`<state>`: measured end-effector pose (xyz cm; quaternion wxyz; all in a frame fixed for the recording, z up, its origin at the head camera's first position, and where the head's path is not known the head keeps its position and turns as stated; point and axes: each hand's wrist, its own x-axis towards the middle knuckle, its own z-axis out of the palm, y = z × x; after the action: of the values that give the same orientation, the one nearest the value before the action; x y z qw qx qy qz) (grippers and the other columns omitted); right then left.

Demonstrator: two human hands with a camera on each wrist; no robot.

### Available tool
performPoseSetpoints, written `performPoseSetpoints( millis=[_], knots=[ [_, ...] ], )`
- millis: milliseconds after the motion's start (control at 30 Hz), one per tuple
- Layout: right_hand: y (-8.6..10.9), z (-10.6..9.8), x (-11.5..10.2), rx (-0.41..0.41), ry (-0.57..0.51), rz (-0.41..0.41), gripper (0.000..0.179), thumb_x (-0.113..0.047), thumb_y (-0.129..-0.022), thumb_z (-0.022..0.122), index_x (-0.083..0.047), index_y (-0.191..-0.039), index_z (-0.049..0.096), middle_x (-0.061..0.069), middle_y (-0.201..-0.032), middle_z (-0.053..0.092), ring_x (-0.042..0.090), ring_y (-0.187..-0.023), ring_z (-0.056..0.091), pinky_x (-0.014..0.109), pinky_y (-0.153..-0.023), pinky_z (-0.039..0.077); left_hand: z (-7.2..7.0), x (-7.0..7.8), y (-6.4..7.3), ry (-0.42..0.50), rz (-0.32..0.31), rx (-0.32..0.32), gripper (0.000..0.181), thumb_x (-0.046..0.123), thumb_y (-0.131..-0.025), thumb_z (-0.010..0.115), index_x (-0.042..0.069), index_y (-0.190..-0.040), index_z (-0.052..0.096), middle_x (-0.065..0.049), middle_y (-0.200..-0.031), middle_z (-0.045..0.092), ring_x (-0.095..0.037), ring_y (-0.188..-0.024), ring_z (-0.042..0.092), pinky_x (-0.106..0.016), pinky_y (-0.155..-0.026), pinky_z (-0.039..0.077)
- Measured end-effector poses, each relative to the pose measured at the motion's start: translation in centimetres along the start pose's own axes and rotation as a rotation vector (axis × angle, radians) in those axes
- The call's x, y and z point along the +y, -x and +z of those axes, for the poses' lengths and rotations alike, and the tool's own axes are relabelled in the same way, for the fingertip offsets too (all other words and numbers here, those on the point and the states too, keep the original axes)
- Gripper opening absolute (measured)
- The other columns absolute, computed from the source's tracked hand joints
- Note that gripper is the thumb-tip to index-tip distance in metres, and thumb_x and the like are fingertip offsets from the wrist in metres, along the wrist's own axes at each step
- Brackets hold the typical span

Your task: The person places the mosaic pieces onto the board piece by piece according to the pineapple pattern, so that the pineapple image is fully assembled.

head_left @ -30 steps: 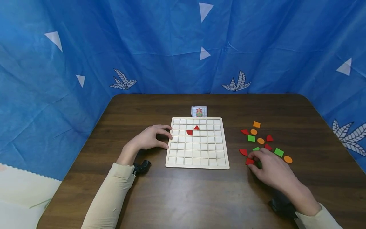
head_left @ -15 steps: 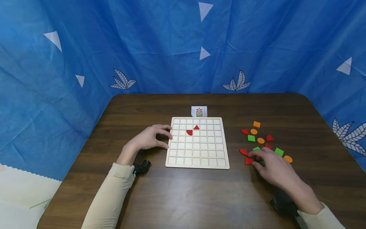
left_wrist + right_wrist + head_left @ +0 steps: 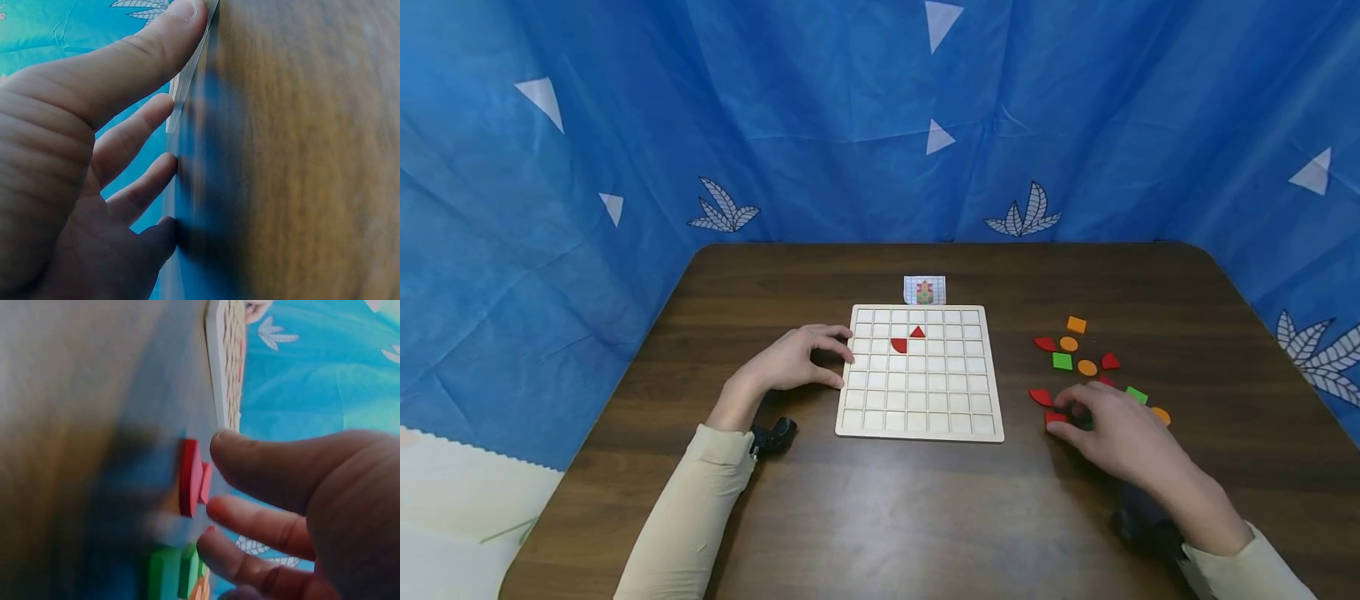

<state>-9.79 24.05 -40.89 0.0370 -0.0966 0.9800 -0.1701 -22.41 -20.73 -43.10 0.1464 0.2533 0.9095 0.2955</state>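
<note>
Pale wooden grid board (image 3: 917, 402): unmoved at table centre; left hand (image 3: 790, 363) spread, fingertips at its left edge. Compared with 0.5 s earlier, the right hand (image 3: 1127, 432) has its thumb back at the nearest red piece (image 3: 1056, 417), right of the board; thumb and index finger stand parted, contact cannot be determined. One green piece just beyond that hand is now covered. Board contents: two flat red pieces, one triangle (image 3: 917, 332), one quarter circle (image 3: 899, 346). Loose pieces visible, right side of the dark wood-grain table (image 3: 880, 521): five red, two green quadrilaterals (image 3: 1062, 361), one orange square (image 3: 1077, 325), three orange discs (image 3: 1087, 367). Printed card (image 3: 925, 290): one, beyond the board's far edge.
</note>
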Motion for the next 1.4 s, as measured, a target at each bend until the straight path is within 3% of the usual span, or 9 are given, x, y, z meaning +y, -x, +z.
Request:
performPoseSetpoints(
  millis=[333,567,767,967,1133,1400],
  knots=[
    [0.3,0.9,-0.6,-0.003,0.039,0.038,0.03,-0.034,-0.084,0.086,-0.013,-0.099,0.072,0.0,-0.087,0.064,0.016,-0.074,0.055,0.034,-0.06,0.046,-0.1,-0.1,0.2,0.01,-0.012,-0.011,0.033,0.029,-0.083,0.088,0.028,-0.115,0.078,0.0,-0.155,0.052,-0.029,-0.152,0.036,-0.053,-0.122,0.034],
    [0.1,1.2,-1.8,0.018,0.116,0.084,0.048,-0.047,-0.086,0.081,-0.004,-0.106,0.071,0.002,-0.079,0.061,0.018,-0.066,0.053,0.036,-0.055,0.044,-0.1,-0.2,0.1,0.007,-0.005,-0.005,0.033,0.03,-0.083,0.088,0.028,-0.114,0.078,0.0,-0.155,0.052,-0.029,-0.151,0.036,-0.054,-0.122,0.034],
    [-0.1,1.6,-2.4,0.034,0.184,0.11,0.046,-0.041,-0.089,0.078,0.0,-0.106,0.065,0.002,-0.065,0.05,0.019,-0.057,0.049,0.035,-0.048,0.038,0.0,-0.1,0.0,0.014,-0.008,-0.005,0.033,0.03,-0.082,0.088,0.029,-0.114,0.079,0.001,-0.155,0.052,-0.028,-0.152,0.035,-0.053,-0.122,0.035],
    [0.0,1.5,-2.6,0.01,0.151,0.107,0.043,-0.034,-0.092,0.075,0.002,-0.112,0.063,0.005,-0.072,0.055,0.021,-0.063,0.051,0.035,-0.049,0.038,-0.1,0.1,-0.1,0.009,-0.012,-0.005,0.033,0.03,-0.082,0.088,0.028,-0.114,0.079,0.0,-0.155,0.052,-0.029,-0.152,0.036,-0.053,-0.122,0.034],
    [0.0,1.7,-2.7,0.014,0.15,0.086,0.036,-0.029,-0.091,0.075,0.001,-0.107,0.063,0.008,-0.078,0.057,0.022,-0.065,0.05,0.034,-0.05,0.037,-0.2,0.2,0.0,0.006,-0.016,-0.007,0.033,0.03,-0.082,0.088,0.028,-0.114,0.079,0.0,-0.155,0.052,-0.029,-0.152,0.035,-0.054,-0.122,0.034],
    [-0.2,1.8,-2.6,0.102,0.171,-0.062,0.023,-0.02,-0.084,0.081,-0.005,-0.091,0.065,0.004,-0.072,0.053,0.019,-0.061,0.048,0.034,-0.052,0.04,-0.1,0.1,0.0,0.01,-0.009,-0.003,0.033,0.03,-0.082,0.088,0.028,-0.114,0.079,0.0,-0.155,0.053,-0.029,-0.151,0.036,-0.053,-0.122,0.035]
  ],
)
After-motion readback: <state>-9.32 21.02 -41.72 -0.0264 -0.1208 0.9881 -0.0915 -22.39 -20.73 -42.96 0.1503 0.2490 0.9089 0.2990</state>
